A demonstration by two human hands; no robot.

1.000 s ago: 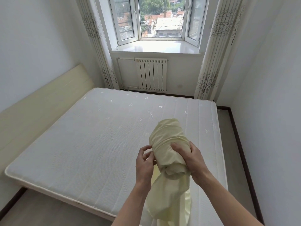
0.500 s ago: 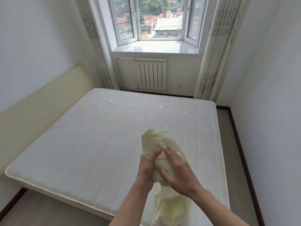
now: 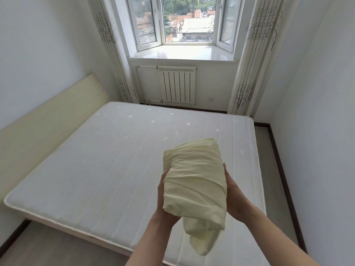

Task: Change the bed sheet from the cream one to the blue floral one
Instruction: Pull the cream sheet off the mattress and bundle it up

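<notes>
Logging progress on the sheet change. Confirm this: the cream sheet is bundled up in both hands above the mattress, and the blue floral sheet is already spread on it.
Wrong on the last part. The head view shows the mattress bare, with no blue floral sheet in sight. The rest stands: the cream sheet is bundled, held between the left hand and right hand above the mattress.

Left hand (image 3: 163, 200) and right hand (image 3: 237, 198) hold bundled cream sheet (image 3: 194, 181) above bare mattress (image 3: 107, 169); one end dangles.

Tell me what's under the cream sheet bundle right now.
Both hands, left hand and right hand, cup the cream sheet bundle above the bare mattress. Their fingers beneath it are hidden.
</notes>
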